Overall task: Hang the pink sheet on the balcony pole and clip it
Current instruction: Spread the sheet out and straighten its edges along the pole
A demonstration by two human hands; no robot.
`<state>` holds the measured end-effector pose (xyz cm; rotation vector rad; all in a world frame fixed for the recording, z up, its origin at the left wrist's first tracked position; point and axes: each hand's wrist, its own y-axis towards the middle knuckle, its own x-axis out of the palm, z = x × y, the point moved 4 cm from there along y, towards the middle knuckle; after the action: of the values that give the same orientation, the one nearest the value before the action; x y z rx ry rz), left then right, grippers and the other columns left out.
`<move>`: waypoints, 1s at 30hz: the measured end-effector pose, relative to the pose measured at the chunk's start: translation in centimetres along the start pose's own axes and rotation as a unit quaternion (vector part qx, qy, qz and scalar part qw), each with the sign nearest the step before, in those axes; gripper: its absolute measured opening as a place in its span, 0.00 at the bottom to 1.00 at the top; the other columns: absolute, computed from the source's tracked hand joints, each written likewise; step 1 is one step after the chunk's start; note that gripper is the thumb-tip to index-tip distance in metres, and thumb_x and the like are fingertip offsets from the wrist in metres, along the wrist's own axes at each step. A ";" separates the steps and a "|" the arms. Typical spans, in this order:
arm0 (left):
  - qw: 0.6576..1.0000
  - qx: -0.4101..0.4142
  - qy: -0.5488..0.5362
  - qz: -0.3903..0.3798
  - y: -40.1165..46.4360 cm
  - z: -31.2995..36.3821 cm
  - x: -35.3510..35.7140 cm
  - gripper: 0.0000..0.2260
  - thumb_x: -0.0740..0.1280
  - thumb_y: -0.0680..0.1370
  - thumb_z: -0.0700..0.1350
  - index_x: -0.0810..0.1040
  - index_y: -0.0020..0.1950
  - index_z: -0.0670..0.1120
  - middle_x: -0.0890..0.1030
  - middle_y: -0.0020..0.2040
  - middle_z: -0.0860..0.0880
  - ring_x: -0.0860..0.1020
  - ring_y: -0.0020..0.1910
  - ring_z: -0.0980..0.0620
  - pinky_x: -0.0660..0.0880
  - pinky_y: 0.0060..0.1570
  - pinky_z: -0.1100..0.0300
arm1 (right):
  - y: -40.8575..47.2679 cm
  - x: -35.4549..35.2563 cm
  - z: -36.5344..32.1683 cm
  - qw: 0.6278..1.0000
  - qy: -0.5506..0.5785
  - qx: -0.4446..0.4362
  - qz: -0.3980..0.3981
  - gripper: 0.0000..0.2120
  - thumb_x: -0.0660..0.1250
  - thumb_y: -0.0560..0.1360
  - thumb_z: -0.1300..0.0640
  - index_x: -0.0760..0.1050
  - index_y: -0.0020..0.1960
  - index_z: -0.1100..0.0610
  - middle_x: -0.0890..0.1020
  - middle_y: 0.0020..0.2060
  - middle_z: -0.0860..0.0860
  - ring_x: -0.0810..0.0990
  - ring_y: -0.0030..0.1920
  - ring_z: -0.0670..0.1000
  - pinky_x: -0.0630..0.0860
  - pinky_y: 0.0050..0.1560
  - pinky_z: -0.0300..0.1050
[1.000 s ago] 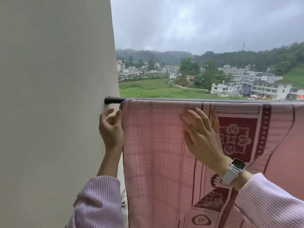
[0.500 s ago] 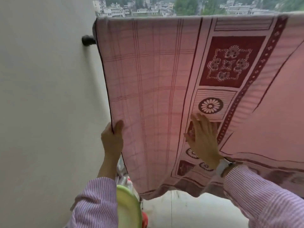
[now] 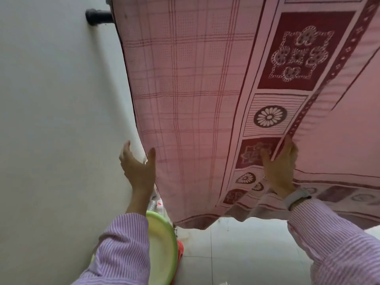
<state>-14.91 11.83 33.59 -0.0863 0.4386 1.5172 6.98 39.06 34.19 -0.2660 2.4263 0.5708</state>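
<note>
The pink sheet (image 3: 195, 99), checked with dark red flower panels, hangs over the black balcony pole (image 3: 97, 16); only the pole's end at the wall shows. My left hand (image 3: 137, 167) is at the sheet's lower left edge with fingers spread, its thumb touching the edge. My right hand (image 3: 281, 167), a white watch on its wrist, lies flat against the lower part of the sheet on a dark red panel. No clip is in view.
A white wall (image 3: 51, 140) stands close on the left. Below the sheet's hem are a green-rimmed basin (image 3: 162, 243), something red (image 3: 180, 248) beside it, small bottles (image 3: 156, 202) and a pale tiled floor (image 3: 236, 254).
My view has tilted down from the pole. Both hands have slid down the sheet to its lower part, and my left hand has opened off the edge.
</note>
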 end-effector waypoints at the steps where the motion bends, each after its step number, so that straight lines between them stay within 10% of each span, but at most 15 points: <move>1: 0.999 0.027 0.027 0.002 -0.6 0.6 0.6 0.33 0.64 0.69 0.57 0.61 0.69 0.43 0.65 0.68 0.40 0.65 0.66 0.42 0.63 0.64 0.45 | 0.2 -0.5 0.4 1.000 0.002 0.006 0.008 0.35 0.67 0.72 0.54 0.52 0.72 0.59 0.61 0.69 0.64 0.60 0.69 0.64 0.61 0.66 0.65; 9: 0.941 0.259 0.116 -0.183 -9.8 5.5 11.7 0.28 0.59 0.70 0.58 0.59 0.67 0.49 0.64 0.71 0.41 0.62 0.69 0.41 0.60 0.64 0.45 | 3.7 -4.9 2.2 0.995 0.034 0.090 0.010 0.39 0.66 0.72 0.46 0.50 0.73 0.58 0.59 0.71 0.59 0.59 0.70 0.59 0.60 0.68 0.60; 13: 0.920 0.278 0.127 -0.244 -12.5 7.3 16.0 0.27 0.59 0.72 0.57 0.56 0.68 0.50 0.62 0.72 0.43 0.60 0.71 0.42 0.63 0.65 0.39 | 7.6 -5.7 -0.5 0.988 0.122 0.096 0.008 0.09 0.64 0.74 0.51 0.74 0.49 0.57 0.79 0.44 0.49 0.75 0.41 0.48 0.72 0.47 0.44; 20: 0.895 0.301 0.180 -0.277 -14.1 9.4 19.6 0.29 0.55 0.73 0.59 0.50 0.71 0.53 0.53 0.76 0.45 0.51 0.74 0.42 0.54 0.67 0.40 | 8.0 -7.5 4.4 0.998 -0.030 0.004 0.058 0.11 0.57 0.78 0.57 0.75 0.41 0.59 0.79 0.37 0.54 0.74 0.35 0.52 0.75 0.46 0.48; 30: 0.931 0.328 0.125 -0.105 -11.2 14.8 16.1 0.19 0.61 0.74 0.49 0.65 0.63 0.46 0.68 0.67 0.40 0.64 0.67 0.41 0.64 0.65 0.44 | 8.5 -9.8 5.5 0.990 0.026 -0.126 0.058 0.15 0.63 0.74 0.57 0.71 0.58 0.60 0.76 0.53 0.59 0.76 0.49 0.57 0.74 0.53 0.57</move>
<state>-0.76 31.01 39.47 0.1951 1.0876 1.0888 14.87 49.61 39.24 -0.2480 2.4299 0.9365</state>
